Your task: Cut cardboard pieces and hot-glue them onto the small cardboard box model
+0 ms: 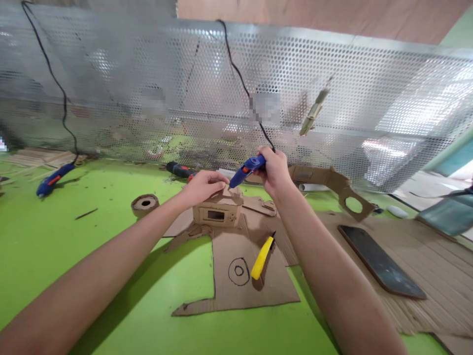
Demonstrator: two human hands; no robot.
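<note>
My right hand [272,167] is wrapped round a blue hot glue gun [247,170], whose nozzle points down and left at the top of a small cardboard box model [218,213]. The model looks like a camera, with a rectangular window and small round details on its front. My left hand [207,187] grips its top from the left, thumb and fingers close to the nozzle; the fingertips are partly hidden. Beneath the model lies a cut cardboard sheet [254,293] with two drawn circles. A yellow utility knife [263,258] rests on that sheet.
A cardboard ring [145,204] stands left of the model. Behind are a dark power tool [179,170] and a perforated metal screen [177,88]. A second glue gun [55,181] lies far left. On the right, a phone [380,261] lies on cardboard, near a curved cardboard piece [332,182].
</note>
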